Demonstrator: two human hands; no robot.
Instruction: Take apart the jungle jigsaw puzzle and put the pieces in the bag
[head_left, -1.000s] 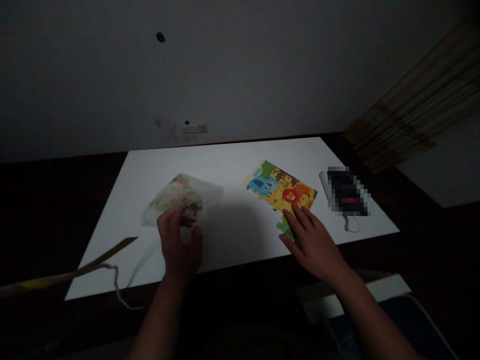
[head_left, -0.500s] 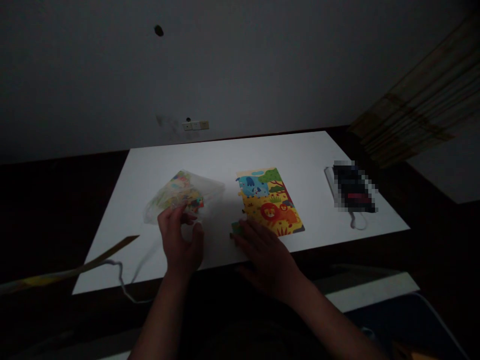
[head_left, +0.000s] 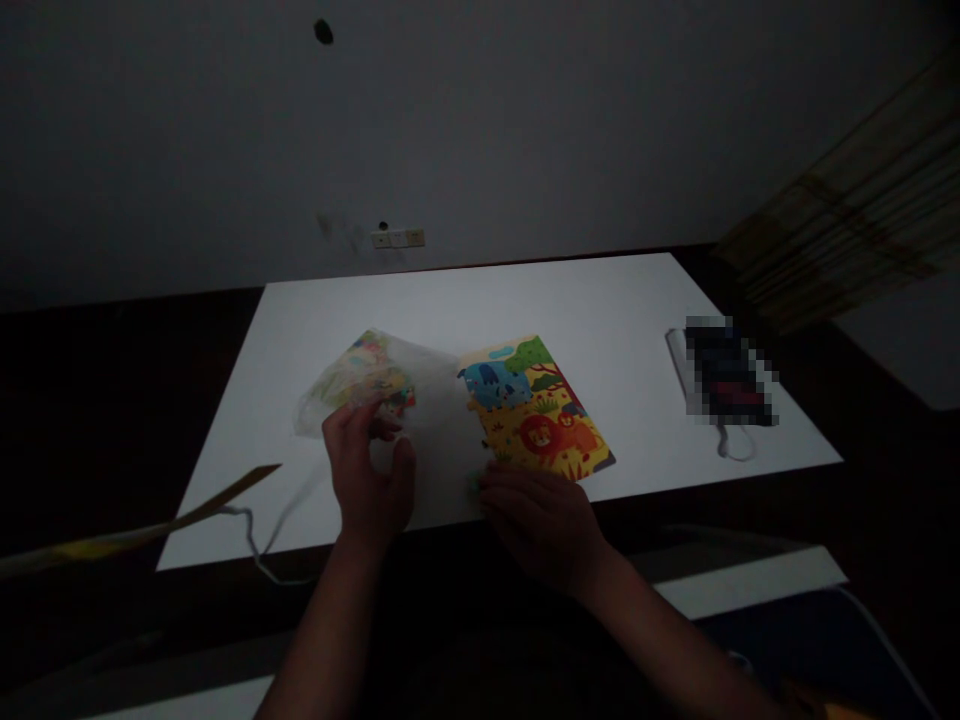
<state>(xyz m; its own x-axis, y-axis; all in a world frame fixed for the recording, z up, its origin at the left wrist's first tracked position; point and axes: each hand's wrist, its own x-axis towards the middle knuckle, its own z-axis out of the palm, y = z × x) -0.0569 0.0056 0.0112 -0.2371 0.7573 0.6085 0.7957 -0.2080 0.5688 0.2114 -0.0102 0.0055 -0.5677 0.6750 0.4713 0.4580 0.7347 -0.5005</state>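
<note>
Yellow puzzle (head_left: 559, 408), right of centre, could skew if right hand (head_left: 547, 520), grip unclear, drags edge; left hand (head_left: 369, 490), fingers parted, at clear bag (head_left: 356, 372).

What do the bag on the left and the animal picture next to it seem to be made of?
The bag: probably thin, soft plastic with a cloudy finish; colourful shapes show through it and its edges look wrinkled.

The animal picture: likely printed card or thin board; it lies flat with crisp edges and bright printed colours. Whether its finish is matte or glossy, I can't tell in this dim light.
</note>
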